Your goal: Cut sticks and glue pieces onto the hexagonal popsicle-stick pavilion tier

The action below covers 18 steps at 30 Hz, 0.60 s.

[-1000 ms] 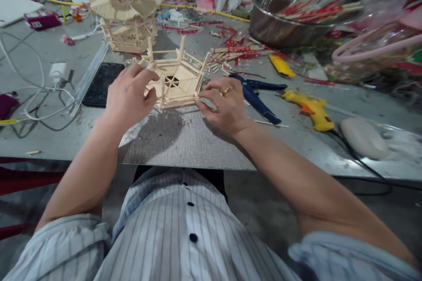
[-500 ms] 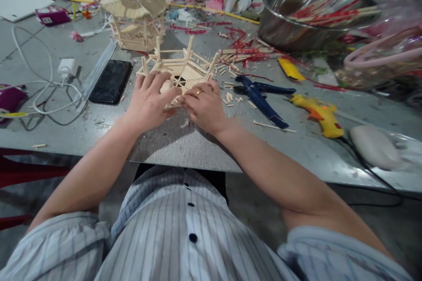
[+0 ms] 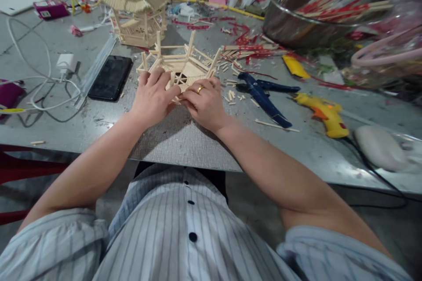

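A pale wooden stick frame (image 3: 180,62) with several upright posts sits on the metal table, close to my body. My left hand (image 3: 154,96) curls over its near left side, fingers closed on the sticks. My right hand (image 3: 206,101), with a ring on one finger, pinches the near edge from the right. Both sets of fingertips almost meet at the front, and they hide what exactly is pinched there. Behind the frame stands a tiered stick pagoda (image 3: 135,13). Short cut sticks (image 3: 231,95) lie scattered to the right of the frame.
Blue-handled pliers (image 3: 267,101) and a yellow glue gun (image 3: 321,114) with a black cord lie to the right. A steel bowl (image 3: 273,26) holding sticks stands behind them. Left are a black phone (image 3: 111,78) and a white charger (image 3: 66,66) with cable.
The view has shifted slightly, so the pliers, glue gun and bowl appear a little farther right. My hands keep nearly the same grip on the frame.
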Each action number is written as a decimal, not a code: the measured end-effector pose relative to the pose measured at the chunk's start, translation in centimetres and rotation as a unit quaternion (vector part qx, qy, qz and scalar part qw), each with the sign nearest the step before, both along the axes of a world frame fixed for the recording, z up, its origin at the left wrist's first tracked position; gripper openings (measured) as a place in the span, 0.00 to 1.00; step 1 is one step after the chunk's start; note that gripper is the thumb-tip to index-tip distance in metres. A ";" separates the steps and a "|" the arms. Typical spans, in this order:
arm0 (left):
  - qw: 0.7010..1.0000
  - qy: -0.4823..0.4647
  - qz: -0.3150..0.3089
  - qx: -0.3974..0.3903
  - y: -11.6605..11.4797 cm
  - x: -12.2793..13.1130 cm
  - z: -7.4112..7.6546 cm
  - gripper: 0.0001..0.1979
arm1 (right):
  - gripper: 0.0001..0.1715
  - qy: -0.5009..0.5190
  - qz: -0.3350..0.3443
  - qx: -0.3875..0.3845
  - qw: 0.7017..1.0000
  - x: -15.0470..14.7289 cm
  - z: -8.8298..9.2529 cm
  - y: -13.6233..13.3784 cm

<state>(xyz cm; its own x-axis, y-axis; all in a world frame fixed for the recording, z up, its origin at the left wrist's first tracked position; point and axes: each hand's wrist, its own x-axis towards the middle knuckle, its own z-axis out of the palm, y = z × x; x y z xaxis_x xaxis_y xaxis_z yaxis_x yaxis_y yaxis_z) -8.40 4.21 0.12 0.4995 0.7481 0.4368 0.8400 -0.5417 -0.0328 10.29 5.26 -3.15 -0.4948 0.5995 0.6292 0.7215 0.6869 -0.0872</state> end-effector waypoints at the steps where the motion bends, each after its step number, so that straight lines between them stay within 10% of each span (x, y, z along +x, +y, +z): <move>1: 1.000 -0.001 0.002 -0.002 0.0 0.1 0.1 0.11 | 0.16 0.001 -0.001 -0.001 1.000 0.0 0.0 0.0; 18: 1.000 0.023 0.018 0.001 0.0 0.8 0.5 0.09 | 0.15 -0.020 0.004 -0.024 1.000 0.2 0.3 -0.1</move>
<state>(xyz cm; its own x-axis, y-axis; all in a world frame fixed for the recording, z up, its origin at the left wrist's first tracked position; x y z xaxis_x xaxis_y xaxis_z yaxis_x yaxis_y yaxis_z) -7.63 4.20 0.61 0.4926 0.7645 0.4157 0.8561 -0.5116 -0.0736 10.49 5.15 -2.81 -0.5233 0.6245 0.5798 0.7198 0.6881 -0.0915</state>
